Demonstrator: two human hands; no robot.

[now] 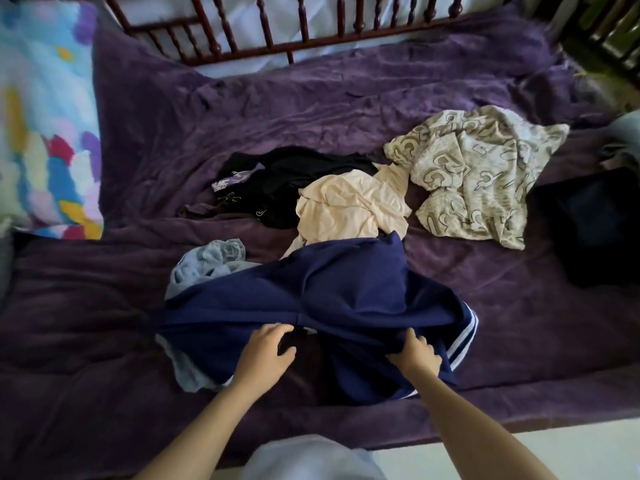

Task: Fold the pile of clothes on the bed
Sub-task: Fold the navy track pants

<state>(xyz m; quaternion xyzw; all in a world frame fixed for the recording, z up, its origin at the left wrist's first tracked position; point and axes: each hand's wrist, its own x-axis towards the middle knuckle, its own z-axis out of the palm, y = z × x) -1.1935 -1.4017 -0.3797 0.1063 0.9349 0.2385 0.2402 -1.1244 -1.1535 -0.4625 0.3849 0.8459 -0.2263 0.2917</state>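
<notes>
Head view: looks like the spreading-out step on the navy garment [329,299]. The left hand [266,348] has its fingers curled over the near edge, and the right hand [415,355] is clamped on the cloth by the white-striped hem. It's bunched up on the purple blanket [138,168] at the bed's near side, partly over a light blue piece [207,265]. I'd guess it needs pulling flat before any fold. The cream top [349,206] and patterned piece [478,174] lie crumpled beyond it.
</notes>
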